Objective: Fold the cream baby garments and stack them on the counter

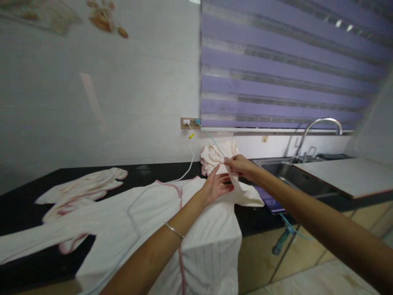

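Lying spread over a black countertop [30,192], the white garment [159,217] with pink trim drapes off the front edge. The right hand [241,164] pinches its sleeve; the left hand [216,184], fingers loosely spread, rests flat there. No readable writing shows. Beyond: crumpled cloths [215,157], steel sink [294,176], purple blinds [288,69].

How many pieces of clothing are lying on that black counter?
3 that I can tell: a large white garment under both hands, a smaller one to its left, and a crumpled one by the wall behind the hands. More may be hidden.
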